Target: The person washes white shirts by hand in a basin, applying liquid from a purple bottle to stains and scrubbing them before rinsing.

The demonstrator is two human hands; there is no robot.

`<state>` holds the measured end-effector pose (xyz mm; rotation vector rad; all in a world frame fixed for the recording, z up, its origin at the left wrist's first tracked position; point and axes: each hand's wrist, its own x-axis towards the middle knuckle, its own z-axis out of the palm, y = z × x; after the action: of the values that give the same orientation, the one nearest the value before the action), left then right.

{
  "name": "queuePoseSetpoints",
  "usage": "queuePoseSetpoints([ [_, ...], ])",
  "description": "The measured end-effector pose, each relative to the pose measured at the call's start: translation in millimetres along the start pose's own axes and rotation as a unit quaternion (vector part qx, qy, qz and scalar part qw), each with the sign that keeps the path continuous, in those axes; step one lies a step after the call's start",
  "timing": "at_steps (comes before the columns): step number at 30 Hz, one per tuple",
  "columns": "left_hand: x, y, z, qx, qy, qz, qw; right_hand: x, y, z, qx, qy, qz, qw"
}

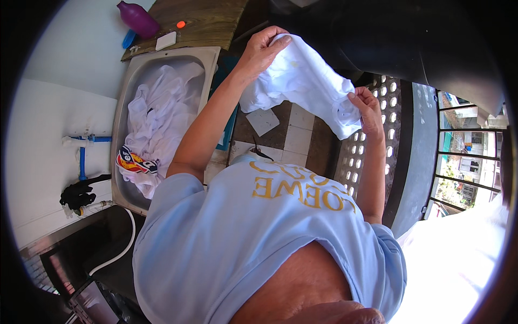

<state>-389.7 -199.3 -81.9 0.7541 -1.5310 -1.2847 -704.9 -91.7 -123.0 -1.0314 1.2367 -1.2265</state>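
A white cloth garment point(302, 73) is stretched out in the air in front of me. My left hand point(264, 51) is closed on its upper left edge, fingers and thumb pinching the fabric. At the other end, my right hand point(368, 109) grips a bunched, folded part of the same garment. The cloth sags between and below the hands, and its exact kind cannot be made out. To my left, a metal sink point(213, 65) holds a heap of wet-looking white clothes point(162, 108), with a colourful printed piece point(135, 162) at the near end.
A wooden counter point(210, 21) beyond the sink carries a purple bottle point(137, 19), a white bar-like block point(166, 41) and an orange cap point(181, 25). Blue pipes point(82, 162) and a black cloth point(81, 191) are on the left wall. A barred window point(467, 151) stands at right.
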Motion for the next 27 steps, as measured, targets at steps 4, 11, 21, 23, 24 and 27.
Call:
queuePoseSetpoints([
  [4, 17, -24, -22, 0.05, -0.033, 0.008, 0.998, 7, -29, 2, -0.052, 0.111, -0.078, 0.989],
  [11, 30, 38, -21, -0.044, -0.088, 0.082, 0.992, -9, -28, 46, -0.44, 0.341, -0.264, 0.787],
  [21, 40, -5, -43, 0.051, -0.093, -0.011, 0.994, 23, 2, 79, 0.263, -0.029, -0.069, 0.962],
  [23, 38, -4, -55, 0.031, -0.088, -0.04, 0.995, 18, -15, 71, 0.212, -0.03, -0.114, 0.97],
  [24, 38, -9, -56, 0.034, -0.075, -0.053, 0.995, 20, -18, 60, 0.168, -0.065, -0.103, 0.978],
  [27, 41, -17, -63, 0.014, -0.092, -0.044, 0.995, 23, -51, 49, 0.033, -0.102, -0.101, 0.989],
])
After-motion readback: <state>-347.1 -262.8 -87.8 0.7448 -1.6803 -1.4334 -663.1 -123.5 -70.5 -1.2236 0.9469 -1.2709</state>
